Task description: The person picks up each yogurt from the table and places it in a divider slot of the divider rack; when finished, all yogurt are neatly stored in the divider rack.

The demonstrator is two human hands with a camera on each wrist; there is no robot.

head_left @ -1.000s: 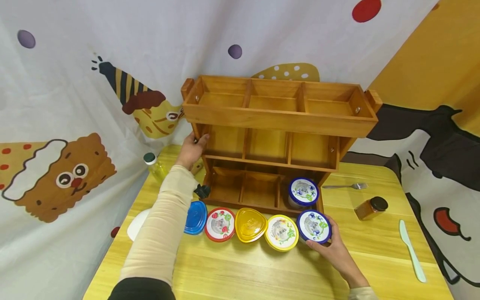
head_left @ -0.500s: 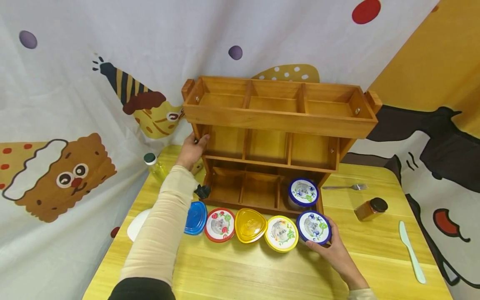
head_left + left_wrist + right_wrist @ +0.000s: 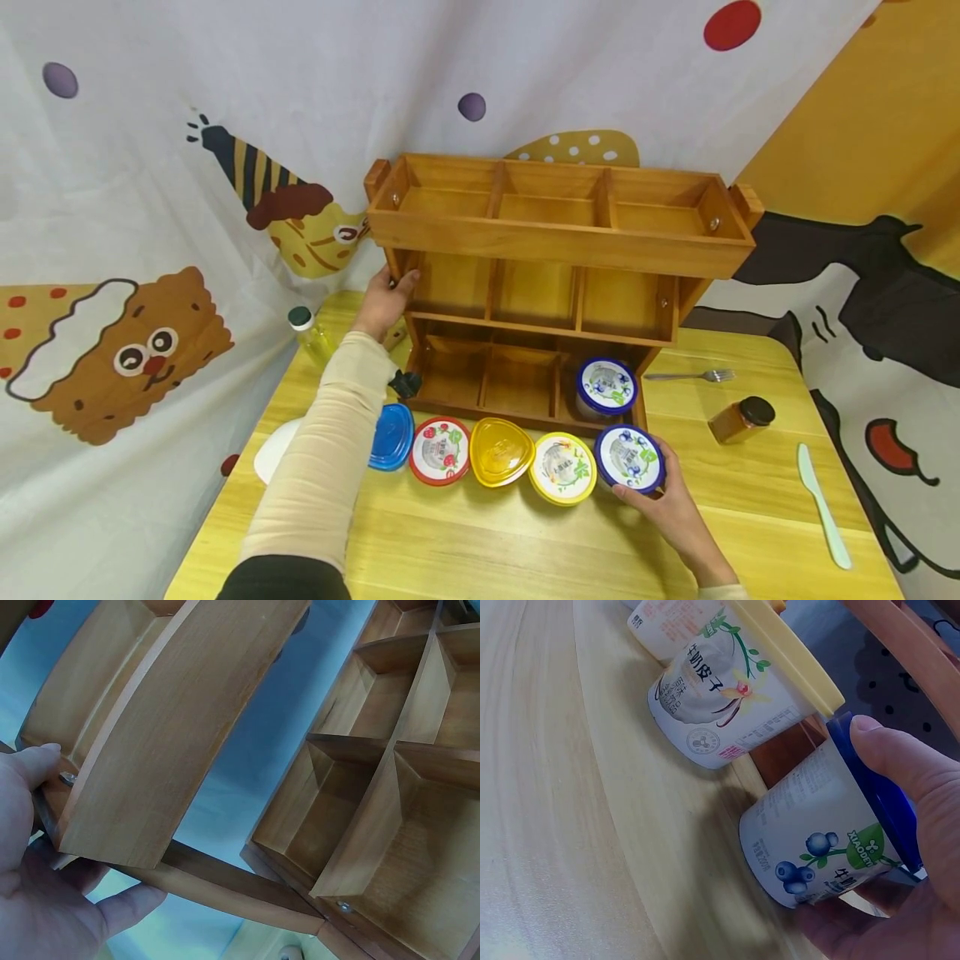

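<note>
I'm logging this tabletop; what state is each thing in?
Rack: standing, tiers spread
Left grip: holding rack
Front blueberry cup: lidded, held by right grip
Back blueberry cup: lidded, in rack
Yellow-rimmed cup: lidded
Strawberry cup: lidded
Yellow tub: lidded
Blue tub: lidded, partly hidden
Jar: capped
Bottle: capped
Fork: flat
Knife: flat

The yellow-lidded cup point(image 3: 718, 694) reads “牛奶皮子”, the held blue-lidded cup point(image 3: 802, 825) “XIAODE…”, “牛奶”.

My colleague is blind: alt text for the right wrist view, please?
A right hand grips a blue-lidded tub with a blueberry print. Beside it, a yellow-lidded tub with a flower print stands on a pale wooden table.
</note>
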